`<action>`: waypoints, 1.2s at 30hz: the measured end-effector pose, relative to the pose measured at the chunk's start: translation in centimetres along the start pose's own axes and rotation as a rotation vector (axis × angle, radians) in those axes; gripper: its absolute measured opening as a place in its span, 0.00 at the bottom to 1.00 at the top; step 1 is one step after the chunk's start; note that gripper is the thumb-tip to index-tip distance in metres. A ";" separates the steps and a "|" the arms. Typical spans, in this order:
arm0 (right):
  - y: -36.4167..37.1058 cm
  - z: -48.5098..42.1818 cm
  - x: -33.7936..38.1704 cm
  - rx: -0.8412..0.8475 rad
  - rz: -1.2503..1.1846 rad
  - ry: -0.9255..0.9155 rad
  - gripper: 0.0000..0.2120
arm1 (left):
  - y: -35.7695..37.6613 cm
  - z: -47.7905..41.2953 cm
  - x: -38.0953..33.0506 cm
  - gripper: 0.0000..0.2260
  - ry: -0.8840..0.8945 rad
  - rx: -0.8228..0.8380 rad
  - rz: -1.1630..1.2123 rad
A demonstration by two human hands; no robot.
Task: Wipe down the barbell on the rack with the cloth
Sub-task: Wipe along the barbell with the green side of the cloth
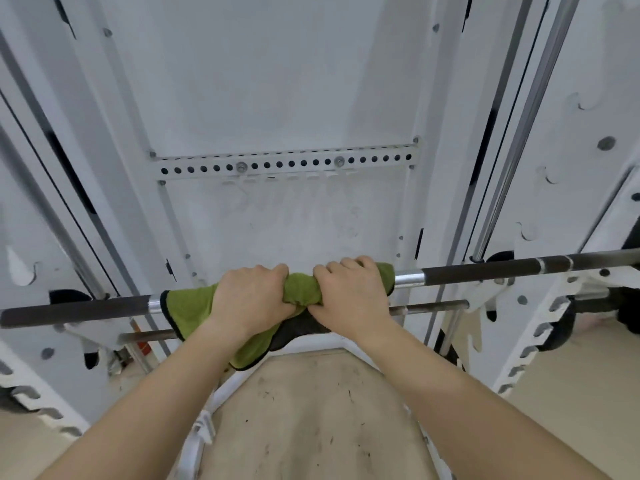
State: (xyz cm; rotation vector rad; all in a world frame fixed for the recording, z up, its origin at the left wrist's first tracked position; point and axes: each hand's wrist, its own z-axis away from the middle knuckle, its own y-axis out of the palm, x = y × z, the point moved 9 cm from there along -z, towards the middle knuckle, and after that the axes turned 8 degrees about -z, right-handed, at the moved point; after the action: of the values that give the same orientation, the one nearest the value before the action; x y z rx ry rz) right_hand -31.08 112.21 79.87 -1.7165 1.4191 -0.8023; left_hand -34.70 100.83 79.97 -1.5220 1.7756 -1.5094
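Gripping the green cloth (pixel 188 311) with both hands, a person is standing at the white rack (pixel 568 188) with bare forearms reaching forward over the tan floor (pixel 304 410). The left hand (pixel 251 299) is closing around the cloth where it wraps the bar (pixel 485 270), fingers curling over the top and out of sight behind it. The right hand (pixel 349 292) is clamping down just beside it, the two thumbs nearly touching at a bunched fold of cloth between them. The bar is lying across the rack from left to right, tilting slightly up toward the right, with dark sleeves showing on either side of the cloth and short bright metal stretches next to the cloth's edges. The cloth is covering the middle of the bar, spreading left past the left hand and hanging down below the wrists, where a darker underside is showing. A thinner rod (pixel 429 308) is running parallel just below the bar, passing behind the hanging cloth. Behind it all, a perforated strip (pixel 284 164) with a row of holes is crossing the back panel, and a shiny guide rod (pixel 519 133) is rising at the right.
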 end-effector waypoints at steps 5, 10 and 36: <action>0.3 -0.5 1.9 0.029 0.028 -0.065 0.13 | 0.1 -0.5 -0.6 0.15 0.022 -0.020 -0.035; -0.2 0.7 -1.2 0.022 0.095 -0.087 0.15 | -0.6 -1.4 -2.9 0.18 0.024 -0.003 0.011; -1.3 2.7 -6.9 -0.002 -0.002 -0.126 0.14 | -1.9 -2.6 -7.6 0.18 -0.108 -0.040 -0.030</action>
State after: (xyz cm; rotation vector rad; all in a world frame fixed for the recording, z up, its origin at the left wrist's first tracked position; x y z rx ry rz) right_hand -29.40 119.59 79.58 -1.7394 1.3335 -0.6813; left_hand -33.14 108.97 79.84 -1.6248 1.7384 -1.3854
